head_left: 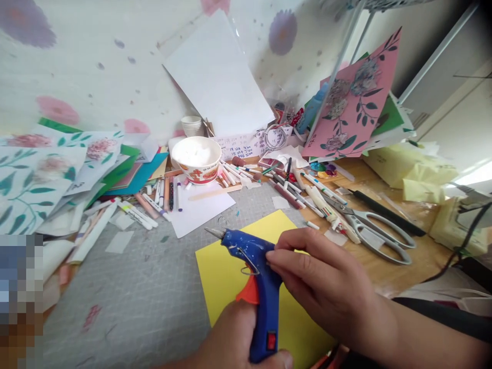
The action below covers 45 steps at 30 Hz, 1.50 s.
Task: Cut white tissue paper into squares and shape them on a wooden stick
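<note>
My left hand [234, 333] is wrapped round the handle of a blue glue gun [265, 292] with an orange trigger and a red switch. Its metal nozzle points up and to the left. At the back end of the gun, the thumb and fingertips of my right hand [323, 277] are pinched together against the body. Whatever lies between those fingertips, if anything, is hidden. Beneath the gun a yellow sheet of paper [219, 292] rests on a grey cutting mat [134, 297].
Behind stand a paper bowl [198, 171] with white stuff inside and many scattered markers [138, 212]. Large scissors [380, 230] lie at the right. Flower-decorated sheets lean at the left, and a pink flower card [369, 113] stands at the right. A black cable [467, 241] hangs far right.
</note>
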Motion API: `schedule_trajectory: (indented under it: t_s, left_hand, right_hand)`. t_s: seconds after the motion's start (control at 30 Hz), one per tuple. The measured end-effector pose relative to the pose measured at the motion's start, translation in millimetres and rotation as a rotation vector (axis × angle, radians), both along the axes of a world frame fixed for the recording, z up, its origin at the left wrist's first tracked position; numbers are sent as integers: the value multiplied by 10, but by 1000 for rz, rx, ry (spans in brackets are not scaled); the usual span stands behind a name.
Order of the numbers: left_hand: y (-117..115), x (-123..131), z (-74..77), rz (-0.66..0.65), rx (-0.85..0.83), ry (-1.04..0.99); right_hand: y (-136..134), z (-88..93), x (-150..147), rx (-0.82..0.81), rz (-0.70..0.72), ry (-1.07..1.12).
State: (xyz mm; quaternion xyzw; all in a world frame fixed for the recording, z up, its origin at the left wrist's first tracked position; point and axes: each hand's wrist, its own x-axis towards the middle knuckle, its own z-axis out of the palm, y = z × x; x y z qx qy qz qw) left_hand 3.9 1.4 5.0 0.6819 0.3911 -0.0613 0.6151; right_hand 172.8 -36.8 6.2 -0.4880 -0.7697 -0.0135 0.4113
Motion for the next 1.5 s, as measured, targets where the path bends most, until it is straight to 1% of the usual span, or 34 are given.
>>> schedule_trajectory:
  t_s: [0.17, 0.3, 0.4, 0.6, 0.7, 0.73, 0.87, 1.0, 1.1, 1.23, 1.33, 1.43, 1.5]
  left_hand:
    - [24, -13, -58, -50, -45, -82]
    - [19, -15, -74, -38, -39, -91]
    - [12, -9, -59, -9, -20, -93]
    - [8, -2, -21, -31, -51, -77]
    - [15, 4, -9, 34, -2, -108]
    - [24, 8, 0, 39, -13, -99]
    - [50, 23, 29, -16, -93, -38]
    - [-15, 27, -23, 59, -18, -58]
    - [-46, 27, -58, 83, 0, -43]
    - [3, 6, -21, 44, -31, -114]
    - [34, -28, 7, 28, -67, -172]
    - [25, -41, -5, 46, -37, -211]
    - [18, -29, -21, 34, 3, -199]
  right_hand:
    - [10, 6, -8, -8, 38, -23]
    - [14, 7, 4, -25, 57, -29]
    - [9, 6, 24, -37, 74, -25]
    - [-18, 23, 53, -32, 87, -17]
    - [-27, 34, 75, -24, 107, -58]
    - [-29, 36, 84, -26, 121, -75]
    - [-31, 43, 106, -45, 141, -104]
    - [-24, 51, 91, -44, 130, -97]
    - [-16, 59, 79, -22, 133, -115]
    - [-27, 75, 79, -14, 154, -172]
    - [-51, 84, 78, -47, 172, -214]
    - [-58, 86, 70, -78, 187, -227]
    - [-46, 83, 62, -86, 186, -223]
